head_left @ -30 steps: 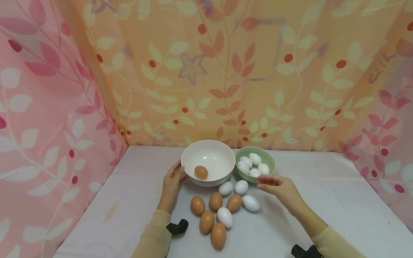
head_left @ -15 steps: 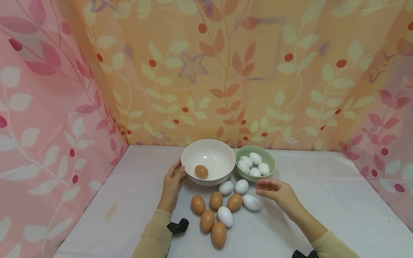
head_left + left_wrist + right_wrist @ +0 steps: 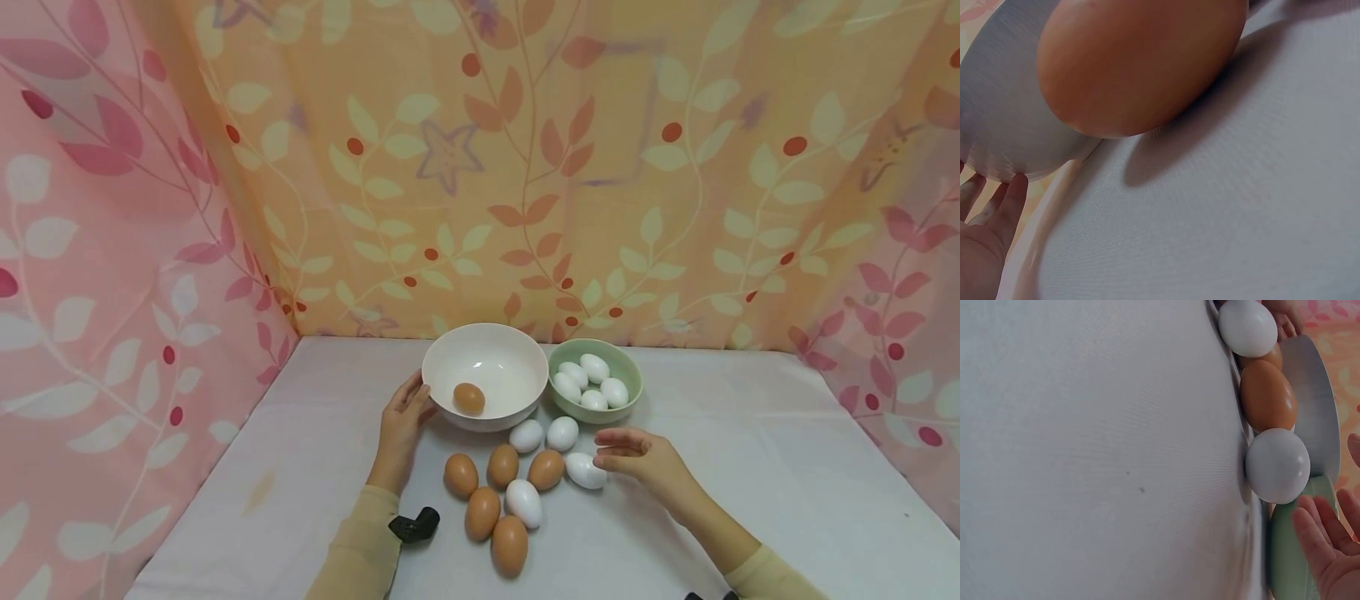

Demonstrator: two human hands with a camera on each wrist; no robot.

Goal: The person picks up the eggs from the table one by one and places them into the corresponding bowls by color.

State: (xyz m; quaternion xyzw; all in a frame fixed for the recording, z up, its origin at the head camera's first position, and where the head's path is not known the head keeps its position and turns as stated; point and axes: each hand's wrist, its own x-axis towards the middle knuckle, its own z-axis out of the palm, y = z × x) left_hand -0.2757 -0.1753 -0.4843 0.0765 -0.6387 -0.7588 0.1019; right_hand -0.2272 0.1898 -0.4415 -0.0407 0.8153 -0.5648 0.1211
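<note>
My left hand (image 3: 400, 429) rests against the left side of a white bowl (image 3: 510, 375), its fingers touching the outer wall, as the left wrist view also shows. Inside that bowl lies one brown egg (image 3: 468, 398). My right hand (image 3: 651, 468) hovers by a white egg (image 3: 583, 472), fingers extended and holding nothing; whether the fingertips touch the egg I cannot tell. To the right of the white bowl stands a light green bowl (image 3: 632, 367) with several white eggs (image 3: 594, 367) in it.
Between my arms, several brown eggs (image 3: 510, 546) and white eggs (image 3: 523, 503) lie loose on the white tablecloth (image 3: 285, 467). A large brown egg (image 3: 1141, 62) fills the top of the left wrist view. Patterned cloth (image 3: 480, 167) hangs behind and at both sides.
My right hand has come down from the green bowl's edge toward the nearest white egg. The left hand, bowls and eggs have stayed in place.
</note>
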